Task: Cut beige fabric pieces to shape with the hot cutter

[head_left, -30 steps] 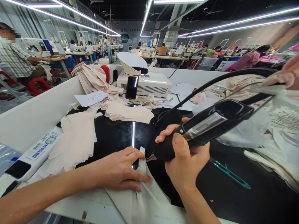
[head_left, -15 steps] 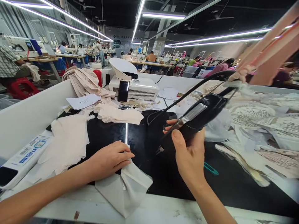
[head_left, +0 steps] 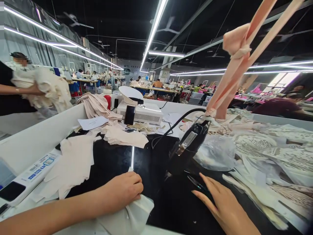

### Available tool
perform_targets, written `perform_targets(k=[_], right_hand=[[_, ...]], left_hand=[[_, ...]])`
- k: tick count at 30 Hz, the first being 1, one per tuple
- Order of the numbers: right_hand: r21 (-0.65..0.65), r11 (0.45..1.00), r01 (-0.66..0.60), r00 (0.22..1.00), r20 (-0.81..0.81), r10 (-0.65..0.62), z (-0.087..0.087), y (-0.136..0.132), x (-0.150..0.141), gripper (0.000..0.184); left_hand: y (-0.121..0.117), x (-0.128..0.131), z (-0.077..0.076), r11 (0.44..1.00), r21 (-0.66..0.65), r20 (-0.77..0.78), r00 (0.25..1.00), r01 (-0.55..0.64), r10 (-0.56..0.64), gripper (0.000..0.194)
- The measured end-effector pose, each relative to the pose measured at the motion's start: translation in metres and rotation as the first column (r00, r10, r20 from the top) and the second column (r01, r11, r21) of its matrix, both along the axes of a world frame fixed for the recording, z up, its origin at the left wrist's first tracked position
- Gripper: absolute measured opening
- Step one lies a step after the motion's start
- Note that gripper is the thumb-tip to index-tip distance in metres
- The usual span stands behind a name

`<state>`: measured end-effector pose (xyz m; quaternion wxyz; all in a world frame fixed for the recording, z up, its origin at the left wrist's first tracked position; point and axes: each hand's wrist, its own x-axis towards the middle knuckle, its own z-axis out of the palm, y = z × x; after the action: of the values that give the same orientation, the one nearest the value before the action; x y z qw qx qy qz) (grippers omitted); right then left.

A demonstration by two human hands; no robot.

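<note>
My left hand [head_left: 123, 189] is closed on a light fabric piece [head_left: 137, 210] at the front edge of the black work surface [head_left: 168, 209]. On the right, my right hand [head_left: 217, 202] is open, its thumb and fingers apart around a small dark pointed tool [head_left: 197, 182] that looks like thread snips; its rear part is hidden by the hand. Beyond that hand, a black corded handheld tool [head_left: 188, 143] hangs tip down from knotted pink fabric strips [head_left: 230, 75]. No hand touches it.
Cream fabric pieces [head_left: 75, 156] lie at left, another stack [head_left: 124, 135] farther back. A white machine [head_left: 140, 112] with a phone [head_left: 129, 115] before it stands at the rear. Lace pieces [head_left: 256, 143] and a clear plastic bag [head_left: 216, 153] fill the right. A person carries fabric [head_left: 46, 86] beyond the left wall.
My right hand has let go of the black corded tool and moved down to the small pointed tool. The corded tool now hangs freely. My left hand stays on the fabric piece.
</note>
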<state>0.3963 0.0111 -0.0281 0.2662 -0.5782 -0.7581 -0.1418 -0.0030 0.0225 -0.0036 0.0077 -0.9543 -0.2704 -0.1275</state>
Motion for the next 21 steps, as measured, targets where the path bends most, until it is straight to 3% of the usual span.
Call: perform_targets(k=[3, 5, 8, 12, 17, 21], right_hand=[[0.006, 1.000, 0.004, 0.999, 0.039, -0.004, -0.015, 0.004, 0.012, 0.087], [0.021, 1.000, 0.004, 1.000, 0.007, -0.004, -0.020, 0.010, 0.009, 0.092], [-0.016, 1.000, -0.025, 0.998, -0.062, 0.024, -0.020, 0.015, 0.002, 0.091], [-0.112, 0.991, -0.070, 0.981, -0.189, 0.048, -0.009, 0.011, -0.006, 0.069], [-0.193, 0.981, 0.000, 0.944, -0.322, -0.063, 0.006, -0.007, -0.023, 0.035], [-0.273, 0.962, 0.026, 0.851, -0.499, -0.165, 0.010, -0.023, -0.030, 0.034]], left_hand=[[-0.001, 0.003, 0.004, 0.992, 0.121, -0.131, 0.991, 0.017, -0.001, 0.015], [-0.003, 0.006, 0.008, 0.993, 0.120, -0.161, 0.986, -0.016, 0.036, 0.013], [-0.004, 0.010, 0.013, 0.981, -0.082, -0.143, 0.976, -0.178, 0.166, 0.015], [-0.003, 0.007, 0.021, 0.906, -0.295, -0.118, 0.953, -0.302, 0.279, 0.022], [-0.003, -0.004, 0.027, 0.792, -0.539, 0.016, 0.937, -0.287, 0.350, 0.020], [-0.005, -0.006, 0.027, 0.652, -0.738, 0.124, 0.914, -0.175, 0.386, 0.020]])
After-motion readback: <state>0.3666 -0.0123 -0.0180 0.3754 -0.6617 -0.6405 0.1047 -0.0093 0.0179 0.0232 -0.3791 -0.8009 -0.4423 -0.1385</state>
